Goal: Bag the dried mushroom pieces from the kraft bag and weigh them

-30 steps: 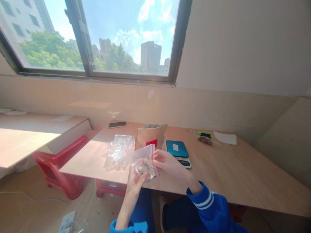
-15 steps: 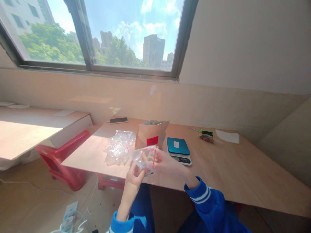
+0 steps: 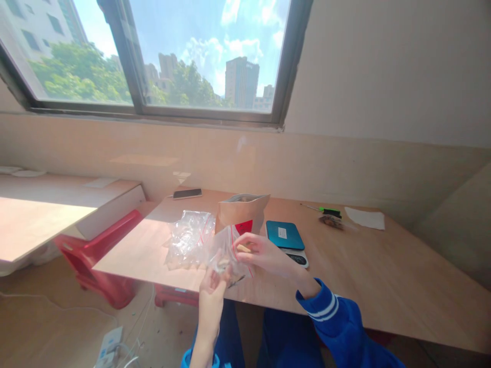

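Observation:
Both my hands hold a small clear zip bag [image 3: 226,251] with a red seal line, above the near edge of the wooden table [image 3: 368,276]. My left hand [image 3: 213,284] grips the bag's lower end from below. My right hand [image 3: 256,251] pinches the bag near its red seal, with a small tan piece at the fingertips. Some brownish pieces sit inside the bag. Just behind stands an open brown paper pouch [image 3: 242,213] with a red label. A heap of empty clear zip bags [image 3: 187,239] lies to its left.
A blue-topped digital scale [image 3: 286,238] sits right of the pouch. Farther back lie a phone [image 3: 186,193], a green-handled tool [image 3: 325,210], a small filled bag [image 3: 330,221] and white paper [image 3: 365,218]. A red stool [image 3: 99,255] and a second table [image 3: 46,214] stand to the left.
The zip bag tipped from lying crosswise to hanging more upright between my hands. My right hand shifted to the bag's seal end, and the view drifted slightly.

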A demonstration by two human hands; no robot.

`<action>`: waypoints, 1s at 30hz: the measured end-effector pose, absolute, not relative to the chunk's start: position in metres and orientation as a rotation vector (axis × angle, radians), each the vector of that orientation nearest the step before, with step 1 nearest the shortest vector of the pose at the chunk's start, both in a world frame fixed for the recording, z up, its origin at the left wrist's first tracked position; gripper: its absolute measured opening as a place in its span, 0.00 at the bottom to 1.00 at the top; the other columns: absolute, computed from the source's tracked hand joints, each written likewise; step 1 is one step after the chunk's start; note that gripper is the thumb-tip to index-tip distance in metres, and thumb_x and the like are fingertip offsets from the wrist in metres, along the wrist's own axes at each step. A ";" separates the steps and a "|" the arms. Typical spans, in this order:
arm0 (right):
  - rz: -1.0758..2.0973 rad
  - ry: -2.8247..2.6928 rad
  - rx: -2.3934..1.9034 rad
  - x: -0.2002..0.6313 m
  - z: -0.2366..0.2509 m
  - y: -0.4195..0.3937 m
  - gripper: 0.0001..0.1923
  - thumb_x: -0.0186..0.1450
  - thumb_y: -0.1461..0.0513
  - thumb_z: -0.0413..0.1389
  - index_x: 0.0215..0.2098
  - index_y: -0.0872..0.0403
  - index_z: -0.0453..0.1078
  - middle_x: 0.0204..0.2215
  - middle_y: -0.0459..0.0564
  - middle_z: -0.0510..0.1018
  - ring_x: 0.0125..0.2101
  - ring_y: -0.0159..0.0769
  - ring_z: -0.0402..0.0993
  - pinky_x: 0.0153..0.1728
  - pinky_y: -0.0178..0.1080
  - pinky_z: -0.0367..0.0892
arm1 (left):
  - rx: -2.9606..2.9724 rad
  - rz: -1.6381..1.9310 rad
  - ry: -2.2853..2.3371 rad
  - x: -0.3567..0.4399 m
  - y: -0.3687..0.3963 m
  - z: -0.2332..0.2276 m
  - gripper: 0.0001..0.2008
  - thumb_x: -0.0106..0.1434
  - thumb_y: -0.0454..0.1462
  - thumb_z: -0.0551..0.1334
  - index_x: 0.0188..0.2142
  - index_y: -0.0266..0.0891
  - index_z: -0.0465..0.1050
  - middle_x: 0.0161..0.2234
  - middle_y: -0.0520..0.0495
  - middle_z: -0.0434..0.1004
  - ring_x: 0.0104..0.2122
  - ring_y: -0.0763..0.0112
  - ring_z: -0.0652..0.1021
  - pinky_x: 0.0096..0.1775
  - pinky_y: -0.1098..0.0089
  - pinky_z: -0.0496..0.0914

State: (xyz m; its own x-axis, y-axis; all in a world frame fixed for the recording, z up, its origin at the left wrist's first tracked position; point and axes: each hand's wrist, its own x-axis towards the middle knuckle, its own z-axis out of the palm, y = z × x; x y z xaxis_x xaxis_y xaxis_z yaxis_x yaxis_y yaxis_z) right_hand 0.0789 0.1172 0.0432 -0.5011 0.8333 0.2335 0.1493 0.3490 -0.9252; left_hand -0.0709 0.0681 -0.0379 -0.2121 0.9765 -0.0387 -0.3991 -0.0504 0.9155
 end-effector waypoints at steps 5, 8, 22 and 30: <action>1.078 -1.793 -0.820 0.092 0.065 0.125 0.13 0.61 0.58 0.61 0.44 0.50 0.73 0.44 0.48 0.76 0.42 0.36 0.75 0.44 0.41 0.73 | 0.527 1.611 0.937 -0.068 0.064 -0.035 0.21 0.56 0.43 0.68 0.49 0.41 0.73 0.47 0.46 0.80 0.50 0.62 0.78 0.56 0.60 0.68; 0.916 -1.668 -0.761 0.099 0.090 0.144 0.19 0.59 0.57 0.63 0.47 0.47 0.68 0.51 0.48 0.73 0.47 0.37 0.74 0.48 0.44 0.72 | 0.496 1.633 0.917 -0.073 0.063 -0.033 0.17 0.55 0.42 0.68 0.44 0.40 0.76 0.41 0.48 0.82 0.49 0.62 0.78 0.55 0.61 0.69; 0.400 -2.095 -0.927 0.098 0.098 0.198 0.14 0.67 0.62 0.51 0.49 0.51 0.72 0.45 0.51 0.79 0.44 0.36 0.76 0.44 0.40 0.71 | 0.359 1.696 1.001 -0.096 0.065 -0.034 0.13 0.50 0.38 0.71 0.36 0.40 0.76 0.39 0.49 0.82 0.47 0.63 0.80 0.49 0.66 0.74; 0.060 -2.208 -1.011 0.097 0.103 0.197 0.11 0.69 0.63 0.49 0.42 0.53 0.74 0.40 0.52 0.79 0.45 0.39 0.73 0.48 0.43 0.67 | 0.386 1.690 0.964 -0.095 0.067 -0.035 0.16 0.50 0.39 0.71 0.39 0.40 0.76 0.36 0.50 0.83 0.47 0.62 0.80 0.48 0.66 0.75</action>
State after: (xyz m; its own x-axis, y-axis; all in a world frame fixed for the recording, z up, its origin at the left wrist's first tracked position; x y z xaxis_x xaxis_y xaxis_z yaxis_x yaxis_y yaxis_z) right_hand 0.0971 0.1971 0.1034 -0.4527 0.6809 0.5758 0.6485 0.6945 -0.3115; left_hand -0.0947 0.0668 -0.0348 -0.3482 0.9130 -0.2125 -0.6478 -0.0705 0.7585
